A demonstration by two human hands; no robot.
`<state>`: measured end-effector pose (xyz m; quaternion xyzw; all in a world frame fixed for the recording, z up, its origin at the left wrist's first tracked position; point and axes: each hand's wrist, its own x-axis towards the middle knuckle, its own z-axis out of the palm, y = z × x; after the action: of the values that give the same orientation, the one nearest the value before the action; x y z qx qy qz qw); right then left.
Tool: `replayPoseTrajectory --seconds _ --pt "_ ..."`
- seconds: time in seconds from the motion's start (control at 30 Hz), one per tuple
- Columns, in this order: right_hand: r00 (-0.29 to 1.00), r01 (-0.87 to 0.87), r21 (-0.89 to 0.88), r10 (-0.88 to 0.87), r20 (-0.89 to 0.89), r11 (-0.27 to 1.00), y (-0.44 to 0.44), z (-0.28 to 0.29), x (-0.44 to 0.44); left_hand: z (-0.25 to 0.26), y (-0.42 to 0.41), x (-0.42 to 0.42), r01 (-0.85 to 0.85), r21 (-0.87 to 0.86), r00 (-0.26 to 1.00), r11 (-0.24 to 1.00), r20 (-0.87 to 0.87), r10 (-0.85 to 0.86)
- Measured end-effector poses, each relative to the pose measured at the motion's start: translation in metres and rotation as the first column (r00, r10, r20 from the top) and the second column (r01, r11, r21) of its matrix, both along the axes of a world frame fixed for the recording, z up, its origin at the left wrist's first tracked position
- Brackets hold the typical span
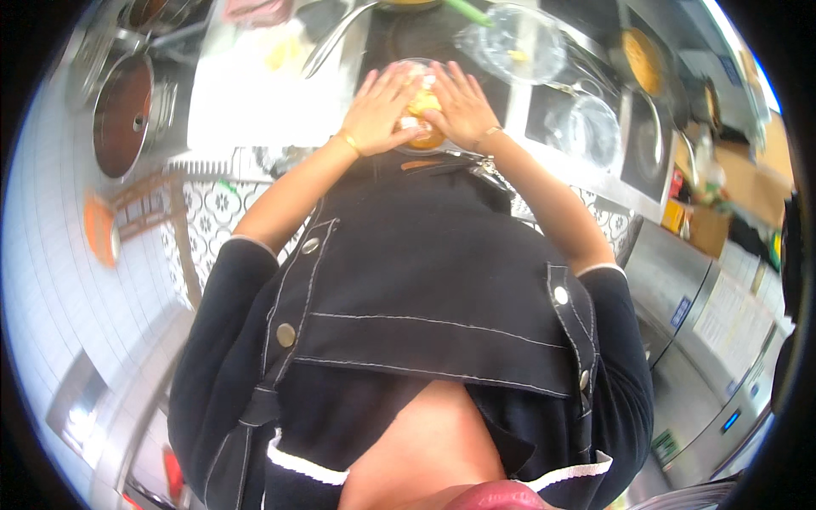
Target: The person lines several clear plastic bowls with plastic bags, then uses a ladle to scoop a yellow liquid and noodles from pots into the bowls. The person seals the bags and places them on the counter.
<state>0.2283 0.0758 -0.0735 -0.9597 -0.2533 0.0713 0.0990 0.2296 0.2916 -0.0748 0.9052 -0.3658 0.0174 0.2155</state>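
Note:
My left hand [386, 113] and my right hand [465, 107] lie flat over a round clear plastic container [424, 150] near the counter's front edge. Fingers on both hands are stretched out and apart, with the thumbs turned inward. Yellow and white food [424, 102] shows in the gap between them; the rest is covered by my palms. Whether a lid lies over the food I cannot tell. To the right is a clear plastic bowl [542, 48] with a small yellow piece in it. A second clear plastic bowl [590, 131] sits nearer the front.
A white board [245, 108] with pale yellow food lies left, below a metal utensil [335, 41]. Further left is a round sink basin [124, 115]. A green handle [470, 11] shows at the back. On the right stand a pan of orange food [641, 60] and cardboard boxes [707, 231].

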Motion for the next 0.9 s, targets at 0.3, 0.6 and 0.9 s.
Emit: replayPoseTrajectory --seconds 0.3,0.6,0.9 --pt "0.843 0.34 0.511 -0.497 0.207 0.789 -0.039 0.074 -0.021 -0.009 -0.035 0.025 0.009 -0.211 0.967 0.977 0.249 0.045" --pt "-0.323 0.944 0.304 -0.543 0.775 -0.127 -0.221 0.361 -0.474 0.027 -0.042 0.043 0.231 -0.05 0.936 0.972 0.284 -0.208" --pt "-0.156 0.23 0.183 0.15 0.976 -0.956 -0.143 0.62 -0.789 0.097 -0.187 -0.048 0.569 -0.291 0.818 0.769 0.296 -0.493"
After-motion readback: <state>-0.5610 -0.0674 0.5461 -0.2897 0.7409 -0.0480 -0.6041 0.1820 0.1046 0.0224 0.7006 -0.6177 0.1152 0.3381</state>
